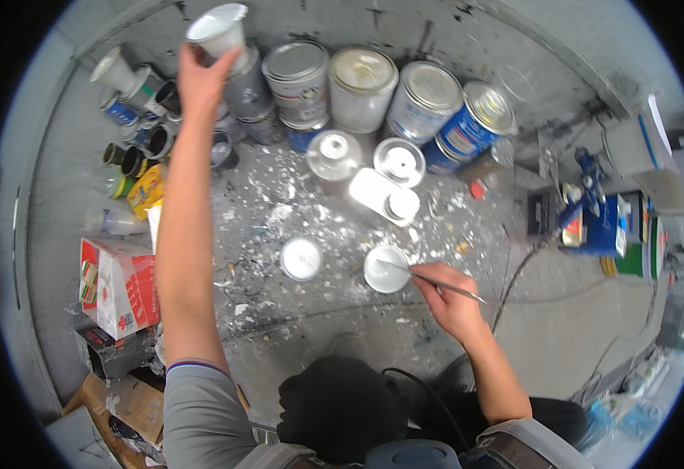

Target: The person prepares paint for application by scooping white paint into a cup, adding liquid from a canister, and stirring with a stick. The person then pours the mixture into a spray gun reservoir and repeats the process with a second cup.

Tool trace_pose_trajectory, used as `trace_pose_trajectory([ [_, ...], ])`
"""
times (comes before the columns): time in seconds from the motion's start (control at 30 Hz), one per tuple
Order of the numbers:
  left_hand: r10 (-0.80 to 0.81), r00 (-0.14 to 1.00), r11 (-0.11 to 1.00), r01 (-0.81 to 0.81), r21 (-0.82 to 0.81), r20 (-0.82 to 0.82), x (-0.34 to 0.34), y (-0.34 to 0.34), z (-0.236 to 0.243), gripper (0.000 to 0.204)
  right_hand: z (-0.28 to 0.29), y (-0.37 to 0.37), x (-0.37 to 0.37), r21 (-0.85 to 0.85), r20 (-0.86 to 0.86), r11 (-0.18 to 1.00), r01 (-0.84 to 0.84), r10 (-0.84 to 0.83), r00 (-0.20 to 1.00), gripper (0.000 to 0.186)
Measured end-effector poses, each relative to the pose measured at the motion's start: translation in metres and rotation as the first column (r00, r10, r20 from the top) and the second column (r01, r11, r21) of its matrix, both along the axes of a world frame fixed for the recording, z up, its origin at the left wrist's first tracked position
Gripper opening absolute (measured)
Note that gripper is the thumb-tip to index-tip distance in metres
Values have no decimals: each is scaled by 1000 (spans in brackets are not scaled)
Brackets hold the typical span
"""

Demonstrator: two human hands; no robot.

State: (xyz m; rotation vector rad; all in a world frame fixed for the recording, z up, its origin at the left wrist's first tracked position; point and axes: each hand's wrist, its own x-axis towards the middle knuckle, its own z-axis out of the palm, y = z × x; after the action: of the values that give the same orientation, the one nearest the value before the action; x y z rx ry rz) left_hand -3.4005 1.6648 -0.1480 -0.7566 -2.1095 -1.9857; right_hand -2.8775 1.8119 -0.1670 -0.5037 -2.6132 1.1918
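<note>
At the far left, my left hand [204, 76] is closed around a white plastic cup [218, 30], held up over the paint cans by the wall. My right hand [450, 303] grips a thin metal stirring stick [461, 292] between thumb and fingers. The stick's far end dips into a small white cup [386, 275] that stands on the paint-spattered floor. White contents show inside that cup. Left of it stands another round white container [301, 259], touched by neither hand.
Paint cans line the far wall, including a grey can [297, 78] and a blue can [471, 129]. A white rectangular container [373, 191] stands before them. Dark cups [161, 139] and a red-and-white box [123, 289] crowd the left; a cable [506, 301] crosses the right.
</note>
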Motion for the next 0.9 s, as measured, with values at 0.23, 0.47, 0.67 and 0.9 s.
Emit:
trace_pose_trajectory([
  [0.23, 23, 993, 981, 0, -193, 115, 280, -71, -105, 12, -8, 6, 5, -58, 40, 991, 122, -120, 992, 20],
  [0.47, -375, 748, 793, 565, -229, 547, 406, -50, -210, 67, -26, 9, 9, -103, 163, 979, 177, -159, 974, 19],
  [0.67, -559, 712, 615, 700, -364, 425, 378, -17, -201, 81, -37, 15, 15, -85, 190, 980, 177, -159, 969, 20],
  [0.9, -573, 746, 610, 665, -431, 340, 375, -11, -235, 88, -31, 22, 12, -41, 76, 967, 252, -248, 966, 42],
])
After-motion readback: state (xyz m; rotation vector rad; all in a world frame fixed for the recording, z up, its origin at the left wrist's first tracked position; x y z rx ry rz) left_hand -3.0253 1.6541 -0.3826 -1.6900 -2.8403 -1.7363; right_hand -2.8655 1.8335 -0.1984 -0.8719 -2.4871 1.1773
